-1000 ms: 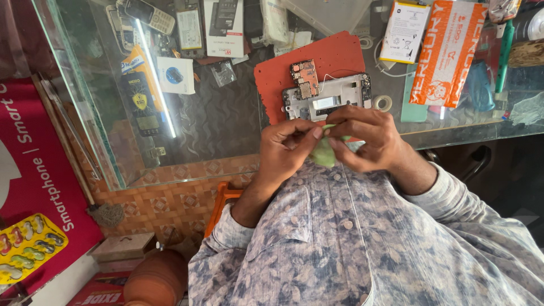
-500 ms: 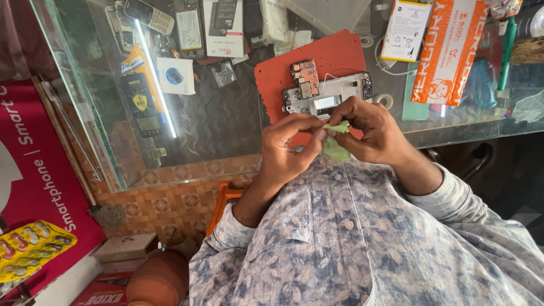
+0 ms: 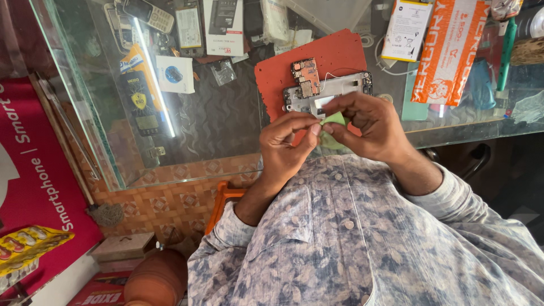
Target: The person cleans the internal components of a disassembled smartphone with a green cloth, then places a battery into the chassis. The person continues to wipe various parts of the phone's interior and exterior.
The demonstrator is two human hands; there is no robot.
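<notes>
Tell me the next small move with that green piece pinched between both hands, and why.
Probably lower the green piece toward the opened phone frame on the red mat. Left hand and right hand both pinch it just above the frame.

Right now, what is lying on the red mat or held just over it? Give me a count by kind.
phone frame: 1
circuit board: 1
green piece, pinched between left hand and right hand: 1
Total: 3
</notes>
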